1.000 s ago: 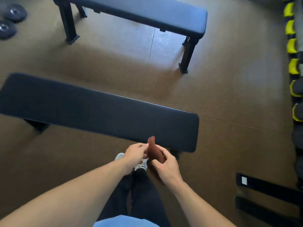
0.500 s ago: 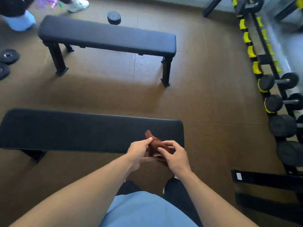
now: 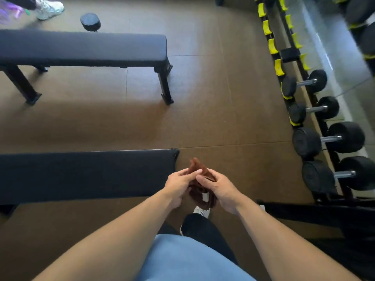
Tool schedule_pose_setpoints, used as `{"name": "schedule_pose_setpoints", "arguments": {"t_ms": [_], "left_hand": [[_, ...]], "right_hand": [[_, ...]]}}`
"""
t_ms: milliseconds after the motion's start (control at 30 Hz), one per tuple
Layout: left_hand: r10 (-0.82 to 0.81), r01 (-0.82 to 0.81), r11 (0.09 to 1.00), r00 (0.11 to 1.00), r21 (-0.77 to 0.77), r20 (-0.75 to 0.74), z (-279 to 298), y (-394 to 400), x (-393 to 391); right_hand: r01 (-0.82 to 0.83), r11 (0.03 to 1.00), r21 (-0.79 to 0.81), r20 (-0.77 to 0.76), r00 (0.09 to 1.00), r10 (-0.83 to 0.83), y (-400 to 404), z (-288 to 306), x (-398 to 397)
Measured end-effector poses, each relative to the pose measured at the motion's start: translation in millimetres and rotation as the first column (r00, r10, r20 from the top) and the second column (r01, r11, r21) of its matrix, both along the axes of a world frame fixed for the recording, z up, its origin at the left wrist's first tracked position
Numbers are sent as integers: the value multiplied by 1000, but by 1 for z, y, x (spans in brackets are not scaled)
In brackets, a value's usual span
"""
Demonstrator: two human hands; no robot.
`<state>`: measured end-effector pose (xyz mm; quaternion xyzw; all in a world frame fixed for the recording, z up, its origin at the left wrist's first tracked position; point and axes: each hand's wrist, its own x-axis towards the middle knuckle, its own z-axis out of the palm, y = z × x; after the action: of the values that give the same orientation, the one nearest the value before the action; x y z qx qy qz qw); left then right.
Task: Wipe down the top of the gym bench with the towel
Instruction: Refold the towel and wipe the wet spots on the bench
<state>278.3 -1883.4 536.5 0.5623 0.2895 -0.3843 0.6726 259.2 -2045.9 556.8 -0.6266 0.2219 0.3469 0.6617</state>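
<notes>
Brown rubber floor (image 3: pixel 213 110) all around, and a second black bench (image 3: pixel 85 47) sits further off with a small round black weight (image 3: pixel 89 21) just beyond it. Top left, another person's pale shoe (image 3: pixel 48 8) is on the floor. Along the right runs a dumbbell rack (image 3: pixel 316 110) with black dumbbells and yellow tags, and a dark frame (image 3: pixel 316 213) lies low on the right, close to the right forearm. The desk (image 3: pixel 81 175), black and padded, stretches across the left, its end just left of the hands. The towel (image 3: pixel 199 191), brown and bunched, is held in the air just off that end, not touching the padding. The left hand (image 3: pixel 178 186) grips it with fingers curled over its top; the right hand (image 3: pixel 221 188) pinches it from the other side.
</notes>
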Motion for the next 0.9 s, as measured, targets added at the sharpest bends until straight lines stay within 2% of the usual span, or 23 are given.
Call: {"name": "schedule_pose_setpoints", "arguments": {"t_ms": [133,300,367,467,567,667,767,900], "left_hand": [[10,-11,999,1000,-46,-25,7,-66,22],[56,-56,998,998,-14,-3,8,-100,68],[134,-134,991,991,14,-6,10,-103,90],[260,-254,958,965,134,-26,9,-94,127],[375,-365,916,927,166,-34,-13,-73,176],[418,-421,888,907,184,61,-67,-51,232],[376,-400,887,916,231,140,-19,-44,285],[327,-381,865,921,326,210,9,-31,364]], "right_hand": [[76,994,-77,36,997,-74,-59,11,13],[341,925,-170,32,940,-341,-85,-3,60],[397,898,-192,36,917,-398,-93,-9,83],[463,863,-202,15,883,-470,-111,-11,129],[525,831,-183,29,848,-529,-127,-8,188],[512,839,-185,52,857,-512,-129,-9,260],[428,873,-233,120,904,-411,-113,-12,339],[226,926,-303,221,962,-162,-66,-2,426]]}}
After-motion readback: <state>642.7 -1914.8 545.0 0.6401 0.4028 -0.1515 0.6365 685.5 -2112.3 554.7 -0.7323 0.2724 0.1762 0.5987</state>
